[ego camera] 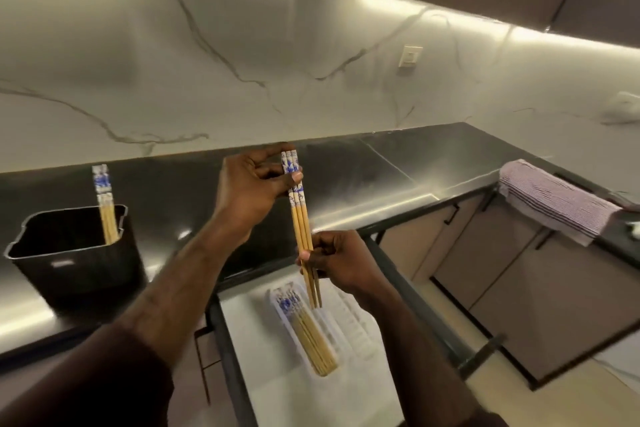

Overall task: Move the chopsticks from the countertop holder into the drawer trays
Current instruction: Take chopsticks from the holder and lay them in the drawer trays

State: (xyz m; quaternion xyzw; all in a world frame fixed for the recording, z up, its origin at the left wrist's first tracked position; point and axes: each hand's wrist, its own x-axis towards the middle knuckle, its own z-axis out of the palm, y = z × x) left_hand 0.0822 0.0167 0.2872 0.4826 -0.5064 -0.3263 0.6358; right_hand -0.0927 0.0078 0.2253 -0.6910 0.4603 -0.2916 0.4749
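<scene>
A dark, glossy kitchen surface [398, 166] runs beneath a white marble-veined wall [242, 62] lit by under-cabinet lights. On it, left of the hands, stands a black square plastic holder [74, 253] with a few blue-and-white-topped wooden chopsticks [105, 204] inside. A striped cloth [557, 204] lies far right. The left hand [249, 187] pinches the patterned tops of a held bundle of chopsticks [301, 222]; the right hand [341, 260] pinches their lower ends. Below, an open drawer [311, 392] holds a white tray [349, 322] with more chopsticks [308, 336].

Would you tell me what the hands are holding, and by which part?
A bundle of chopsticks: the left hand pinches its patterned top end, and the right hand grips it lower down, near the tips.
</scene>
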